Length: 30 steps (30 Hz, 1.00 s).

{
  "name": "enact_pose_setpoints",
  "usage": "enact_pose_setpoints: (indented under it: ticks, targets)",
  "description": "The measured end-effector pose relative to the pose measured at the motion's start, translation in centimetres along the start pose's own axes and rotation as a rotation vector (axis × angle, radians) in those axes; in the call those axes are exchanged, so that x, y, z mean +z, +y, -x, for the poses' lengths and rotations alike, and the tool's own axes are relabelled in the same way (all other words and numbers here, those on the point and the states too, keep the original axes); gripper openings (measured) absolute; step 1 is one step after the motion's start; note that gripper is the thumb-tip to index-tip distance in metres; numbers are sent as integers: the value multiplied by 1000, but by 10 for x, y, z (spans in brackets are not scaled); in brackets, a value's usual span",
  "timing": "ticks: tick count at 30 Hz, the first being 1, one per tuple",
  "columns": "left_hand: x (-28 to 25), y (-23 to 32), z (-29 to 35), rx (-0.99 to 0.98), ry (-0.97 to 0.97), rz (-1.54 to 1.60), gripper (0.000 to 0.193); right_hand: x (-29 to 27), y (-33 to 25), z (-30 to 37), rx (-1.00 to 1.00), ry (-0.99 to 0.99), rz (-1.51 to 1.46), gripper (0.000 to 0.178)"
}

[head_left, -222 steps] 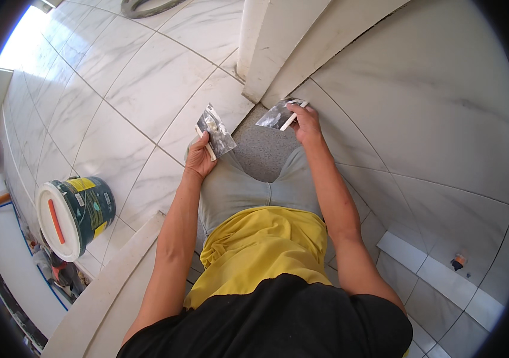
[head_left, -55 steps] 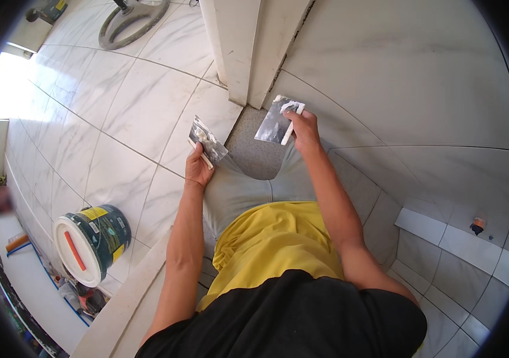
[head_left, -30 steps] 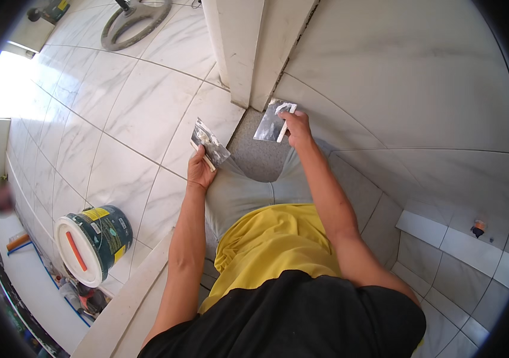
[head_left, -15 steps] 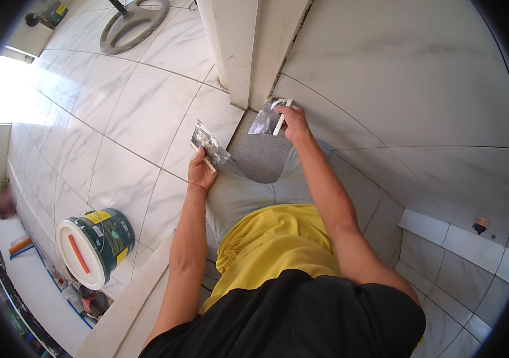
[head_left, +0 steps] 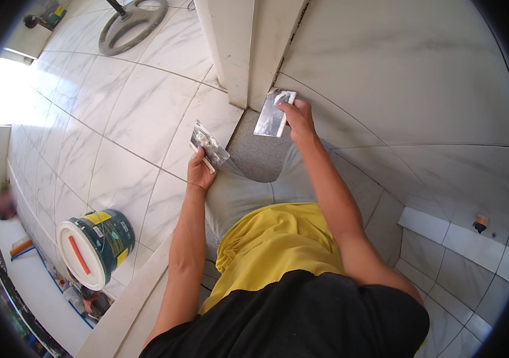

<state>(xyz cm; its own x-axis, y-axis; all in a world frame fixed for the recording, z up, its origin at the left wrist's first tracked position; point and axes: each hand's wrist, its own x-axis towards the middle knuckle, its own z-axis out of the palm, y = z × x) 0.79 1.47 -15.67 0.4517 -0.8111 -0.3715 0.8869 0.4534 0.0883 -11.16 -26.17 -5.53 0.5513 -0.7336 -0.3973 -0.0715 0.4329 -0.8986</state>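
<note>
Left hand (head_left: 199, 173) fingers pinch a steel trowel (head_left: 208, 145). Right hand (head_left: 296, 116) fingers grip another trowel (head_left: 270, 117), held against the tile wall (head_left: 397, 77).

The floor tiles (head_left: 117, 113) are white with faint grey marbling and thin dark joints; the wall tiles (head_left: 409, 77) carry the same pale veined pattern. A bare patch (head_left: 254, 152) between them is speckled grey. The trowel (head_left: 270, 116) in the right hand (head_left: 296, 116) is shiny silver with a white handle, and the trowel (head_left: 208, 145) in the left hand (head_left: 199, 173) is silver smeared with grey. The bucket (head_left: 96, 247) is dark green with a yellow label and a white lid bearing an orange stripe. The shirt (head_left: 302, 322) is black, the cloth (head_left: 272, 244) at the waist yellow.
</note>
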Motion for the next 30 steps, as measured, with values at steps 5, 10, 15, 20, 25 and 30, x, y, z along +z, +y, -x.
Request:
enact_pose_setpoints:
  ticks: [5, 10, 15, 20, 25, 30]
  targets:
    - [4, 0, 0, 20, 31, -54, 27, -21, 11, 13, 141, 101, 1, 17]
    - [5, -2, -1, 14, 30, -37, 26, -24, 36, -8, 205, 67, -33, 16]
    - [6, -2, 1, 36, 43, -46, 26, -10, 43, -24, 292, 68, -27, 16]
    - [3, -3, -1, 23, 8, -43, 27, -9, 48, -35, 278, 36, -142, 18]
    - [2, -1, -1, 22, 4, -46, 27, -8, 45, -31, 193, 77, -178, 18]
    - [6, -3, 0, 28, 30, -56, 27, -8, 33, -24, 160, 68, -236, 19]
